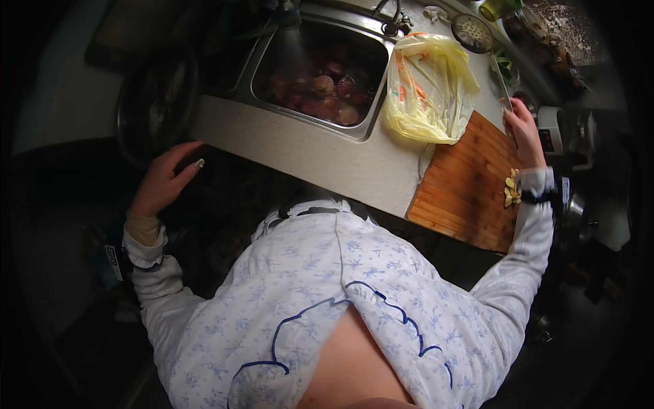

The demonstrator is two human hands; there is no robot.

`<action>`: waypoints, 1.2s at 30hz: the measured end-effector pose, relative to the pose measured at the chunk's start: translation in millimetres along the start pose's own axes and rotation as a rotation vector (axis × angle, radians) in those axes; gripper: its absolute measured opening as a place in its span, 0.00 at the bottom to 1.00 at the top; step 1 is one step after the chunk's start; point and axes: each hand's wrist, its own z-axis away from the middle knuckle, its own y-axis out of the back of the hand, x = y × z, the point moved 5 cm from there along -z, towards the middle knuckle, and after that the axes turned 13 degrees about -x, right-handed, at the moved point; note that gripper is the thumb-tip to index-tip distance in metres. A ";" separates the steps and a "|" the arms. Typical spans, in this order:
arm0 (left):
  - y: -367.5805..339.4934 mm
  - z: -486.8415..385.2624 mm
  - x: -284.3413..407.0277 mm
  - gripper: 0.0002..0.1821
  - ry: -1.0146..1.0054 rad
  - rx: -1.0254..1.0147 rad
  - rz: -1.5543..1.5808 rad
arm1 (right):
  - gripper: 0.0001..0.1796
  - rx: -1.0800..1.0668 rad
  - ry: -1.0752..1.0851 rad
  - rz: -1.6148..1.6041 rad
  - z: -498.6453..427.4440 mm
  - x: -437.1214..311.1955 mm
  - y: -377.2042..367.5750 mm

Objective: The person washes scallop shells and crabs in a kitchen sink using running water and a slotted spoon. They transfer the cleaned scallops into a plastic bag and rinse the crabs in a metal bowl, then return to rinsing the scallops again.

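Note:
My right hand (524,130) grips a long, thin metal utensil (501,79), seen almost edge-on, so whether it is a knife or a handle cannot be told. Below that wrist, sliced pale-yellow pieces (511,189), ginger-like, lie on a wooden cutting board (460,189). My left hand (166,176) is at the counter's left front edge, thumb apart from the fingers, with nothing visible in it. Just beyond it is a dark round basin (125,110) with indistinct contents. Water runs from a faucet (287,14) into a steel sink (365,134) holding several reddish-purple onions (324,86).
A yellow plastic bag (434,97) rests between sink and board, overlapping the board's far corner. Behind it stands a round dish-like item (471,33) with pale bits. A white appliance with a lit display (552,130) is beside my right wrist. Green leaves (505,66) lie near the utensil.

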 end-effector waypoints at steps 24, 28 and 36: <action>108.1 -13.6 -146.9 0.21 -0.195 -0.010 0.057 | 0.33 -0.322 0.050 1.466 -81.4 -17.2 -346.5; 112.9 -3.1 -174.0 0.21 -0.133 0.053 0.045 | 0.31 -0.306 -0.017 1.460 -66.5 -42.1 -318.2; 98.3 -9.3 -158.6 0.22 -0.166 -0.006 0.026 | 0.22 -0.093 0.047 1.428 -171.6 -52.4 -332.0</action>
